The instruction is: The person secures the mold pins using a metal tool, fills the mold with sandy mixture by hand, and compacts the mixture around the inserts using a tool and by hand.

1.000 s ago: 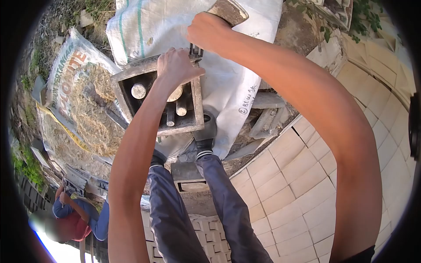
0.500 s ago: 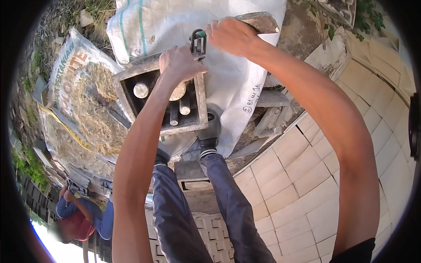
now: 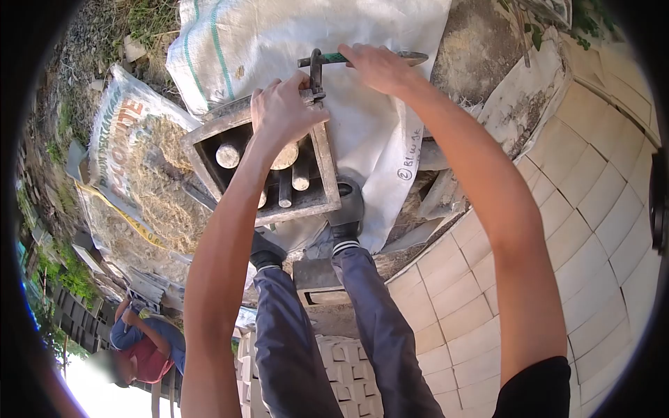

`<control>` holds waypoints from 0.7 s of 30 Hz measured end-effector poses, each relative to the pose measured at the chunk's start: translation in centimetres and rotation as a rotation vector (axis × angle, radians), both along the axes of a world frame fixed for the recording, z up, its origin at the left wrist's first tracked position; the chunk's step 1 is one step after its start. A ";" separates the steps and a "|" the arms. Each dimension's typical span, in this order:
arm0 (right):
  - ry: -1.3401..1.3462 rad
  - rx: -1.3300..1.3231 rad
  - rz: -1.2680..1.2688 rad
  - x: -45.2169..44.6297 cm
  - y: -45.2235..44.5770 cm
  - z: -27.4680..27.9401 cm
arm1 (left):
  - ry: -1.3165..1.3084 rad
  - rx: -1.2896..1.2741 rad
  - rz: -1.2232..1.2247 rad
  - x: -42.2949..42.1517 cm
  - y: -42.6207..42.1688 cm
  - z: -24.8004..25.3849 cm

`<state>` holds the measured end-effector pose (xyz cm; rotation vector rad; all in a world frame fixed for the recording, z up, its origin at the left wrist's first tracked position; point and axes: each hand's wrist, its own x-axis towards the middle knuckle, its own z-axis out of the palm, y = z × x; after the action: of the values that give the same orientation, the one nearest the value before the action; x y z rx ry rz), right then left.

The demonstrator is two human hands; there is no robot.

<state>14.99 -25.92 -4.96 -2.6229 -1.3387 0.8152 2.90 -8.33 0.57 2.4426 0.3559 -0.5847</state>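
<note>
My left hand [image 3: 282, 111] is closed over the far rim of a box-shaped block mould [image 3: 331, 171], thumb stretched along its corner. Several pale-ended round rods [image 3: 227, 156] stand inside the mould, partly hidden by my forearm. At the far right corner of the mould a metal latch loop [image 3: 316, 70] sticks up. My right hand [image 3: 380, 68] grips a broad-bladed tool [image 3: 414, 58] with a green handle, its blade now seen nearly edge-on. The handle's end lies at the latch loop; whether it goes through or only crosses it, I cannot tell.
White woven sacking [image 3: 279, 35] lies under and beyond the mould. A printed sack [image 3: 111, 132] with a sandy heap [image 3: 164, 202] is on the left. Stacked pale blocks [image 3: 516, 279] rise at right. Another person [image 3: 150, 345] sits at lower left. My shoes [image 3: 345, 209] are close to the mould.
The tool in my right hand has turned from showing its flat blade to nearly edge-on, and more green handle shows at the latch loop. My left hand stays on the mould.
</note>
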 end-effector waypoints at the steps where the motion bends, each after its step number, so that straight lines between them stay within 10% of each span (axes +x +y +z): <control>1: 0.000 0.000 -0.001 0.7 -0.6 0.1 | 0.000 0.000 -0.001 0.0 0.0 0.1; 4: 0.175 -0.117 -0.010 3.0 -3.0 1.2 | 0.075 0.005 0.007 0.4 0.1 0.6; 9: -0.323 -0.220 -0.134 3.6 -4.9 0.0 | 0.003 0.017 -0.006 0.0 -0.2 0.6; 15: 0.861 0.305 -0.781 -2.3 4.4 -0.2 | -0.123 0.049 -0.035 -0.7 -0.3 0.7; 21: 0.558 -0.056 -0.689 -0.8 7.7 1.6 | -0.204 -0.016 0.021 -1.3 -0.3 0.3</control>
<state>14.18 -18.22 -3.35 -2.3462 -0.2504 1.2966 1.59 -8.66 0.82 2.4527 0.2907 -0.3236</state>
